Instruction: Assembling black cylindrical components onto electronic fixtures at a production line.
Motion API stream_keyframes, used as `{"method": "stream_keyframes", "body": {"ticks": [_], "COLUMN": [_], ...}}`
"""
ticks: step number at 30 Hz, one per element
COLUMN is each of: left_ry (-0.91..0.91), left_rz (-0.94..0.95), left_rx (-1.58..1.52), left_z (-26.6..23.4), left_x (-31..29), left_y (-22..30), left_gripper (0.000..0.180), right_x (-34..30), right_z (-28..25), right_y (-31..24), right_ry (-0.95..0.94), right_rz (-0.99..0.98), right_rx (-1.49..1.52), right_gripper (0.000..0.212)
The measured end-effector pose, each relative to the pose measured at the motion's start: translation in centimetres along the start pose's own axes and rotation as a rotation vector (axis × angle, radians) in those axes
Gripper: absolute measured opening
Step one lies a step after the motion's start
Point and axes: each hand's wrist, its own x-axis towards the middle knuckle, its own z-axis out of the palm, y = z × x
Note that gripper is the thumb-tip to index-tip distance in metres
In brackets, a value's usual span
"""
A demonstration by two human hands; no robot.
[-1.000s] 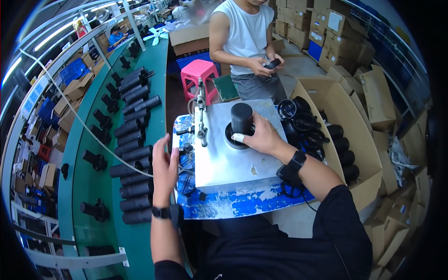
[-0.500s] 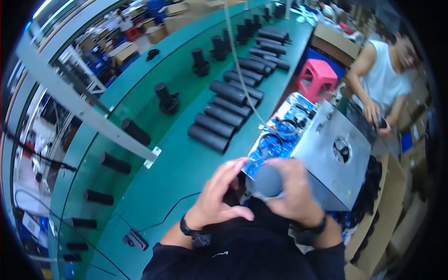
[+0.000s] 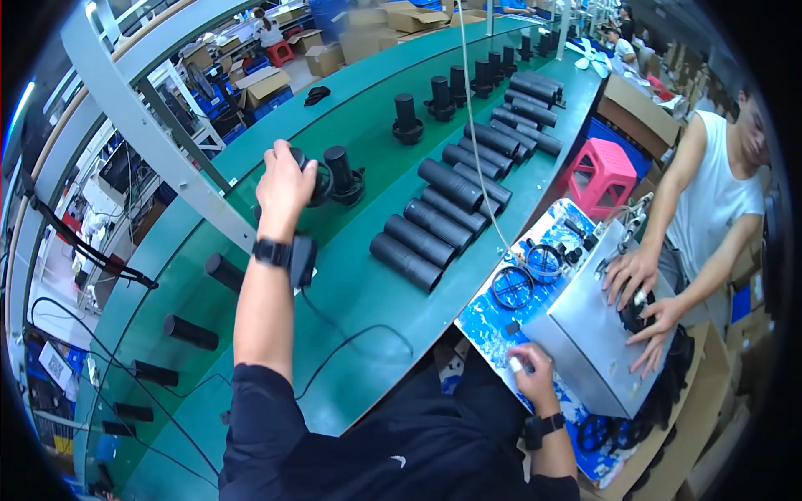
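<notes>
My left hand (image 3: 284, 188) reaches out over the green table, its fingers closed around a black cylindrical part with a ring-shaped base (image 3: 321, 185). Beside it stands another such flanged part (image 3: 342, 174). My right hand (image 3: 536, 380) is low beside the metal box (image 3: 595, 330), fingers curled, with a small white piece (image 3: 515, 364) at the fingertips; its kind is unclear. Next to that hand is a blue-and-white worn work surface (image 3: 491, 321) bearing black spoked rings (image 3: 512, 287).
Black tubes (image 3: 407, 260) lie in a row on the green table (image 3: 351, 305), with more flanged parts behind. A grey post (image 3: 180, 167) rises near my left arm; a cable (image 3: 359, 334) lies below. A co-worker's hands (image 3: 639, 292) press a black part on the box.
My hands were together around a dark round part before my body. The left has moved far left with a black part; the right has dropped beside the box. The co-worker's hands moved onto the box.
</notes>
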Motion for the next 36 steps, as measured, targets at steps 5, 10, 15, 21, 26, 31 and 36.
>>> {"method": "stream_keyframes", "body": {"ticks": [5,10,15,21,26,31,36], "left_ry": [-0.144,-0.258,-0.254,-0.219,-0.175,-0.323,-0.443], "left_rz": [-0.194,-0.155,-0.233,-0.148,0.258,0.684,1.133], "left_rx": [0.198,0.414,0.518,0.375,-0.175,-0.551,-0.823], "left_z": [7.6,8.4,5.2,6.3,-2.7,-8.4,-5.2], "left_x": [5.7,5.0,1.2,-2.2,-7.8,-14.5,-22.8], "left_y": [-6.1,-5.5,-3.9,-9.2,1.5,11.4,17.7], "left_gripper": [0.067,0.066,0.062,0.066,0.066,0.064,0.073], "right_x": [0.2,0.4,0.3,0.4,-1.3,3.0,1.3], "right_z": [0.7,-0.1,-0.5,0.6,-0.4,-1.3,-2.9], "right_y": [-0.6,-0.3,-0.1,-0.4,-0.7,-11.6,-13.8], "right_ry": [-0.03,-0.05,-0.04,-0.045,0.14,0.185,0.286], "right_rz": [-0.11,-0.03,-0.03,-0.006,-0.118,-0.155,-0.238], "right_rx": [0.019,0.043,0.07,0.135,0.024,0.021,-0.26], "right_gripper": [0.008,0.01,0.011,0.012,0.009,0.057,0.09]}}
